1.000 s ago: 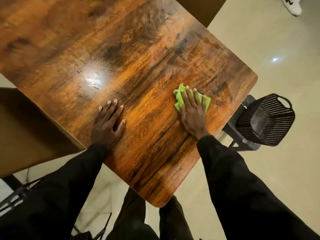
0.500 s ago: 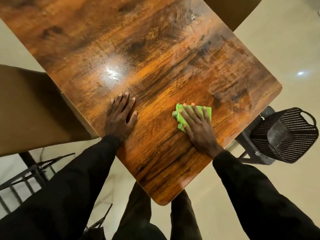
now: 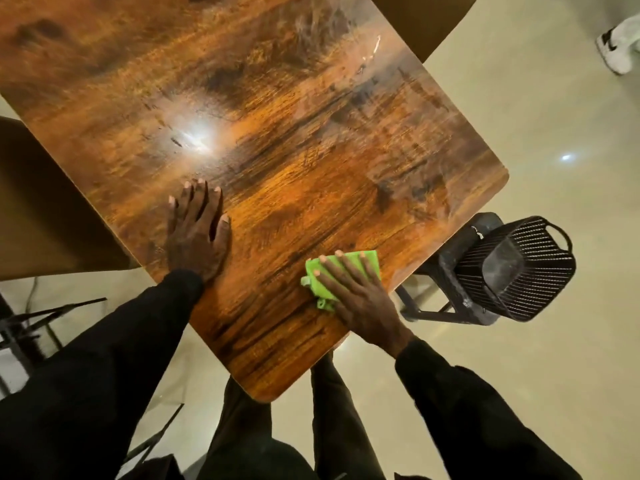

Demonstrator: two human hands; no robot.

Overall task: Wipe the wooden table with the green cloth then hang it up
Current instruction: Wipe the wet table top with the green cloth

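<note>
Right grip point(image 3: 360, 296) lies flat on the green cloth point(image 3: 372, 257), pressing it to the wooden worktop point(image 3: 311, 133) near its right edge — fingers straight, clasping nothing. Left grip point(image 3: 197, 233) rests released, palm down.

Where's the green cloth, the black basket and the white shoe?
green cloth point(image 3: 371, 257): head view, its uncovered far right corner.
black basket point(image 3: 543, 271): head view, its slatted side wall.
white shoe point(image 3: 620, 46): head view, the middle of its side.
</note>
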